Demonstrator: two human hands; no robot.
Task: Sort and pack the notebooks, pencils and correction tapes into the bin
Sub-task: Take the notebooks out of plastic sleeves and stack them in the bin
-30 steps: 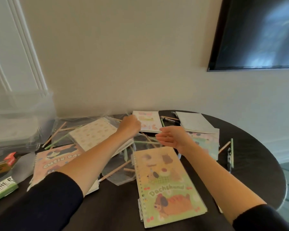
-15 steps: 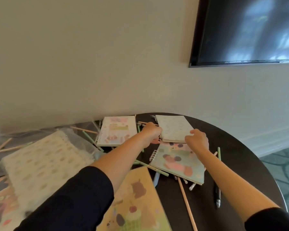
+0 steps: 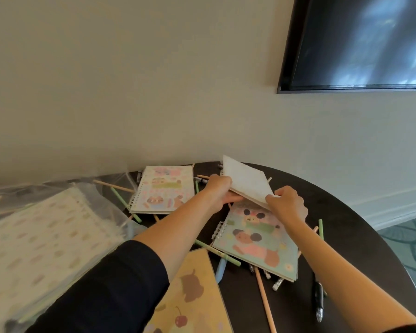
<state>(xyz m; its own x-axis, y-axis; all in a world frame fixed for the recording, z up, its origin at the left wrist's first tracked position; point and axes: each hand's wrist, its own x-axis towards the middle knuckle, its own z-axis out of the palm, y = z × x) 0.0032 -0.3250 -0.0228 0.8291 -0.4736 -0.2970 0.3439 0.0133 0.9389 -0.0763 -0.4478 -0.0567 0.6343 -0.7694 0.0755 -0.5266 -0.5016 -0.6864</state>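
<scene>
Both hands hold a small white notebook (image 3: 246, 182) tilted up off the table. My left hand (image 3: 219, 192) grips its left edge and my right hand (image 3: 287, 205) pinches its near right corner. Under it lies a pale blue spiral notebook (image 3: 255, 243) with cartoon dogs. A cream sticker-patterned notebook (image 3: 163, 189) lies flat to the left. A yellow notebook (image 3: 197, 296) with cherries sits near me. Green and wooden pencils (image 3: 264, 301) lie scattered around the notebooks. No bin shows in this view.
The round dark table (image 3: 360, 239) ends at its curved right edge. A black pen (image 3: 319, 298) lies near that edge. At left, a blurred dotted notebook (image 3: 41, 239) rests on clear plastic bags (image 3: 101, 188). A wall-mounted dark screen (image 3: 360, 42) hangs above.
My view swung right, away from the clear bin. Both hands reached the white notebook at the back and have lifted its near edge off the blue notebook.
</scene>
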